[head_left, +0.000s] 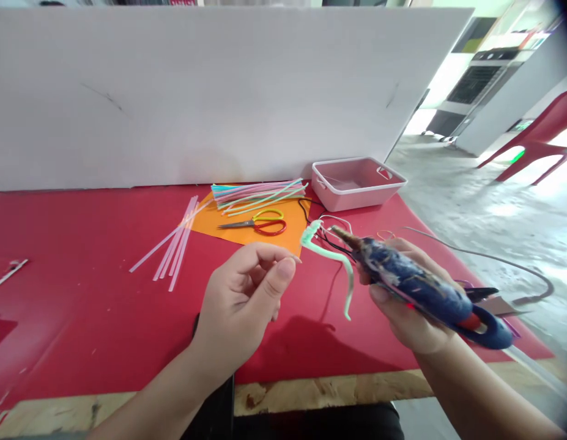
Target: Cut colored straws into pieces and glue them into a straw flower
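Observation:
My right hand (405, 305) is wrapped around a dark blue glue gun (421, 284), its nozzle pointing left and up. A curled pale green straw piece (336, 260) hangs by the nozzle, held near my right fingers. My left hand (244, 299) hovers over the red table cover with fingers loosely curled and thumb raised; nothing shows in it. Its fingertips are a little left of the green piece.
On an orange sheet (228, 223) lie scissors (260, 223) with yellow and red handles and a bundle of coloured straws (258, 194). Several clear pink straws (177, 241) lie to the left. A white tray (356, 183) stands at the back right. A white board (196, 91) walls off the back. The gun's cord (494, 260) trails right.

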`<state>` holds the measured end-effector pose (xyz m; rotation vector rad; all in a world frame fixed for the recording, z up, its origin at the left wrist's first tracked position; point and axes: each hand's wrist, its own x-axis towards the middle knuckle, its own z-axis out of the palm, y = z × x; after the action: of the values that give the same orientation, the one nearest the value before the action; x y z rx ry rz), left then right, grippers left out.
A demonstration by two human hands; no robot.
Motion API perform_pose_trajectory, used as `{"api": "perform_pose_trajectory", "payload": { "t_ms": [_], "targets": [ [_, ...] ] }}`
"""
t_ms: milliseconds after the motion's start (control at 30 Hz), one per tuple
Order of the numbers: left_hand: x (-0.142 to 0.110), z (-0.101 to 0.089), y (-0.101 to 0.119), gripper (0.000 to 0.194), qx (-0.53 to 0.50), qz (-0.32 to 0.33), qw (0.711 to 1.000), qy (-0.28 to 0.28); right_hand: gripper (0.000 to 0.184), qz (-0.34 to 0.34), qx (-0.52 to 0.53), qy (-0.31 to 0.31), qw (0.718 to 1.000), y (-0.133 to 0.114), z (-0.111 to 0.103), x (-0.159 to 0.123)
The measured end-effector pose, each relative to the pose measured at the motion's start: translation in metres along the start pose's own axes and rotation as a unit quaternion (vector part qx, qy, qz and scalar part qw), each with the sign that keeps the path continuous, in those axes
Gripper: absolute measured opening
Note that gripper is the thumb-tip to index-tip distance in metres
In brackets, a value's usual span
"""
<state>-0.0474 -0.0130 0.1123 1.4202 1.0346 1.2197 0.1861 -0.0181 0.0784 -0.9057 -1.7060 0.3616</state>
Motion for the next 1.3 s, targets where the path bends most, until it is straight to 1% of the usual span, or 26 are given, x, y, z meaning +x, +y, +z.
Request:
{"api": "perform_pose_trajectory", "payload": {
  "t_ms": [67,167,233,333,400,500,567,633,667,733,800,900,967,1000,1033,1100,1200,1300],
  "targets": [
    [-0.003,0.001,-0.004,0.018,-0.017,-0.011,1.000,-0.007,0.025,-0.043,-0.025,-0.010,0.999,-0.011,0.001,0.005],
    [-0.007,0.000,-0.010,0.015,-0.020,-0.011,1.000,-0.003,0.029,-0.090,-0.065,-0.039,0.993,-0.017,0.002,0.008],
    [-0.009,-0.001,-0.012,0.014,-0.014,-0.008,1.000,0.003,0.029,-0.097,-0.079,-0.039,0.991,-0.016,0.002,0.008],
    [-0.012,-0.001,-0.011,0.014,-0.011,-0.013,1.000,0.002,0.026,-0.093,-0.092,-0.009,0.991,-0.016,0.001,0.007],
    [-0.014,-0.001,-0.010,0.015,-0.017,-0.021,1.000,0.009,0.024,-0.105,-0.094,0.002,0.990,-0.016,0.001,0.005],
    [-0.016,0.000,-0.011,0.016,-0.053,-0.042,0.997,0.026,0.027,-0.129,-0.088,-0.021,0.988,-0.018,0.001,0.003],
    [-0.016,0.000,-0.011,0.015,-0.115,-0.074,0.990,0.016,0.028,-0.130,-0.086,-0.035,0.987,-0.019,0.001,0.000],
    [-0.016,0.000,-0.007,0.015,-0.213,-0.136,0.968,-0.010,0.028,-0.113,-0.089,-0.019,0.989,-0.021,0.000,-0.001],
    [-0.017,0.000,-0.004,0.015,-0.269,-0.173,0.947,-0.023,0.027,-0.103,-0.089,-0.005,0.991,-0.022,0.000,-0.002],
    [-0.018,-0.001,0.004,0.016,-0.366,-0.250,0.895,-0.048,0.026,-0.083,-0.086,0.015,0.993,-0.025,-0.001,-0.004],
    [-0.021,-0.002,0.013,0.014,-0.429,-0.299,0.849,-0.077,0.026,-0.073,-0.077,0.012,0.994,-0.029,-0.003,-0.005],
    [-0.025,-0.004,0.022,0.009,-0.487,-0.323,0.799,-0.140,0.027,-0.070,-0.062,0.001,0.996,-0.035,-0.004,-0.006],
    [-0.027,-0.004,0.024,0.007,-0.516,-0.316,0.778,-0.167,0.026,-0.070,-0.050,0.008,0.996,-0.039,-0.003,-0.005],
    [-0.027,-0.003,0.025,0.007,-0.526,-0.310,0.774,-0.169,0.025,-0.070,-0.040,0.014,0.997,-0.040,-0.002,-0.004],
    [-0.027,-0.003,0.025,0.008,-0.530,-0.305,0.773,-0.166,0.024,-0.068,-0.030,0.023,0.997,-0.042,-0.001,-0.003],
    [-0.024,-0.001,0.025,0.011,-0.521,-0.301,0.785,-0.148,0.021,-0.061,-0.014,0.036,0.997,-0.043,0.001,-0.002],
    [-0.015,0.001,0.022,0.016,-0.479,-0.300,0.817,-0.110,0.022,-0.042,-0.012,0.028,0.999,-0.042,0.003,0.000],
    [-0.007,0.002,0.015,0.021,-0.427,-0.291,0.854,-0.062,0.025,-0.055,-0.020,-0.002,0.998,-0.039,0.003,0.002]
  ]
}}
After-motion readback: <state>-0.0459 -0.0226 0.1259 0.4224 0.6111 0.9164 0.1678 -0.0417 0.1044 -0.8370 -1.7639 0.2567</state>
